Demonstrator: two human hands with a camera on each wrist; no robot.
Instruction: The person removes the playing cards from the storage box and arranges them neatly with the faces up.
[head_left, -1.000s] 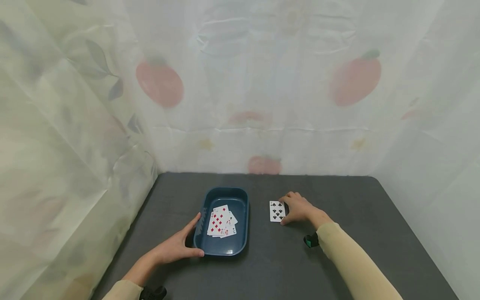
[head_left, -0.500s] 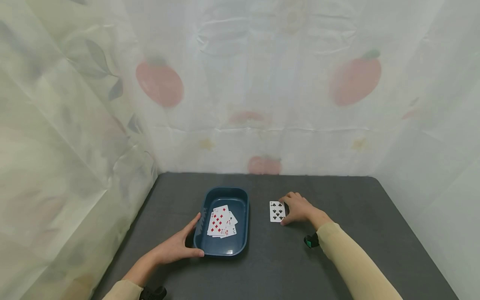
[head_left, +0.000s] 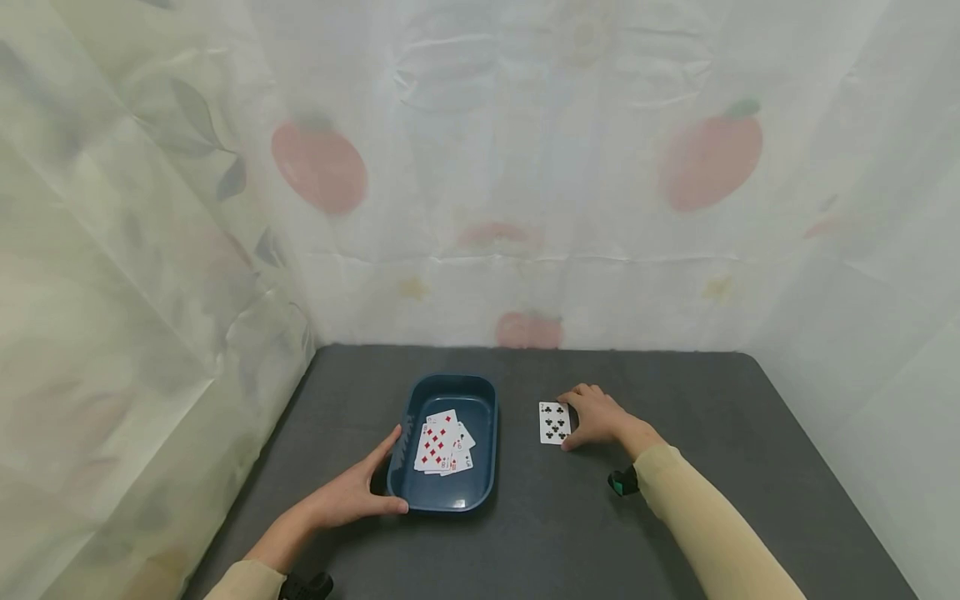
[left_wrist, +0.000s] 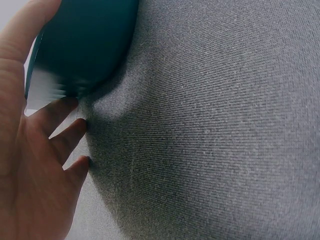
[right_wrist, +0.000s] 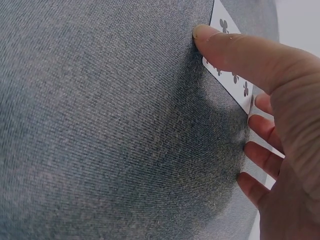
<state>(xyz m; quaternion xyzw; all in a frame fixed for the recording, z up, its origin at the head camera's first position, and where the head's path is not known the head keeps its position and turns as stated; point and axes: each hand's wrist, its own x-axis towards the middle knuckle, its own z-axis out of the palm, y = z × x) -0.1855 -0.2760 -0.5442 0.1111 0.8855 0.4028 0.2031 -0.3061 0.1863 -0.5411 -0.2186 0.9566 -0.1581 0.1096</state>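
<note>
In the head view a dark blue tray [head_left: 483, 467] with several face-up playing cards [head_left: 437, 447] in it stands left of centre. My left hand [head_left: 348, 496] rests against its left side, index finger on the side and thumb at the near left corner. In the left wrist view the other fingers [left_wrist: 70, 137] reach down beside the tray wall. A clubs playing card [head_left: 554, 423] lies face up to the tray's right. My right hand [head_left: 597, 419] holds it between thumb and fingers across its far and near edges; the right wrist view shows the thumb partly covering the card [right_wrist: 227, 82].
A dark grey table surface [head_left: 540, 542] lies under everything. Behind it hangs a pale fruit-print curtain [head_left: 487, 167], with another sheet [head_left: 112, 292] along the left edge. A black band [head_left: 622, 480] is on the right wrist.
</note>
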